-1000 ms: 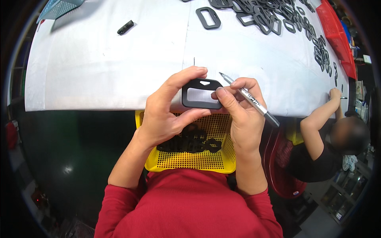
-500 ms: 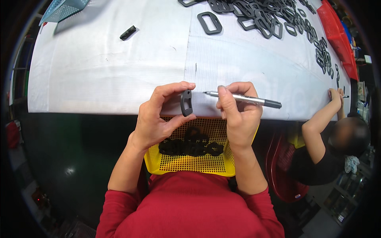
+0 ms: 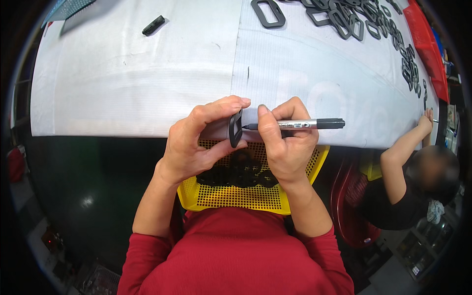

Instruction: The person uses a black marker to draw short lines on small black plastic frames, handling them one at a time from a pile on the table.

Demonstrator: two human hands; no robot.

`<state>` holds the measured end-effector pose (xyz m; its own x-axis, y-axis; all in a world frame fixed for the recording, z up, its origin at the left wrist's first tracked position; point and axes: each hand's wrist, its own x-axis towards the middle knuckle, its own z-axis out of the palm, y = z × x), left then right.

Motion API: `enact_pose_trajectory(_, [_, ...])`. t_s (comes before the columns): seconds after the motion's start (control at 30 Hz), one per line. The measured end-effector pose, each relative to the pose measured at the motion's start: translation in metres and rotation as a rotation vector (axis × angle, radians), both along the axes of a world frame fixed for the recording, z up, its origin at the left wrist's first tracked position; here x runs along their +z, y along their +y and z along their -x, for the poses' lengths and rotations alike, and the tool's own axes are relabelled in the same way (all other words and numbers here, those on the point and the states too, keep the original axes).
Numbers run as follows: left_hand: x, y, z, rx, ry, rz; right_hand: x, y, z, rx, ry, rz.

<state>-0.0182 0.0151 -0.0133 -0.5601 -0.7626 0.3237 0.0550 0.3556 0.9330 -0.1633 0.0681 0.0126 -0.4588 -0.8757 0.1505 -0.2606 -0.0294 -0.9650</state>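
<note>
The black plastic frame piece (image 3: 235, 129) sits edge-on to the camera, pinched in the left hand (image 3: 196, 142) w/ the thumb on its near side and the fingers curled over its far edge; the grip is closed firmly round it. It hangs just past the near edge of the white surface (image 3: 137, 93), above the yellow mesh basket (image 3: 236, 194).

The right hand (image 3: 285, 142) is closed round a marker pen (image 3: 295, 124), held roughly level, tip pointing left and touching or almost touching the frame piece; cannot tell which. The pen's black cap end sticks out to the right of the hand.

The basket rests in the person's lap against the red jumper (image 3: 236, 255) and holds a heap of similar black pieces (image 3: 238, 172).

On the surface, far right, many more dark frame pieces (image 3: 344, 19) lie scattered, w/ 1 rectangular frame (image 3: 268, 13) lying apart to their left. A small black object (image 3: 153, 25) lies far left, well apart from the rest. A red crate (image 3: 427, 44) runs along the right edge.

At right, another person's hand (image 3: 427, 118) rests on the surface's edge, arm reaching up from below; that person sits beside a red chair (image 3: 346, 206).
</note>
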Motion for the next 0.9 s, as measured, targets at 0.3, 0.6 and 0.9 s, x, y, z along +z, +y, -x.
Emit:
enact_pose_trajectory(0.3, [-0.001,0.0,0.0,-0.008,0.026,0.006,-0.001,-0.001,-0.001,0.01,-0.019,-0.004])
enact_pose_trajectory(0.6, [-0.002,0.0,-0.004,-0.058,0.012,0.009,-0.001,0.002,-0.001,0.016,-0.001,-0.014])
enact_pose_trajectory(0.9, [0.031,-0.012,-0.012,-0.304,-0.046,-0.407,0.008,0.001,0.024,0.348,-0.111,0.285])
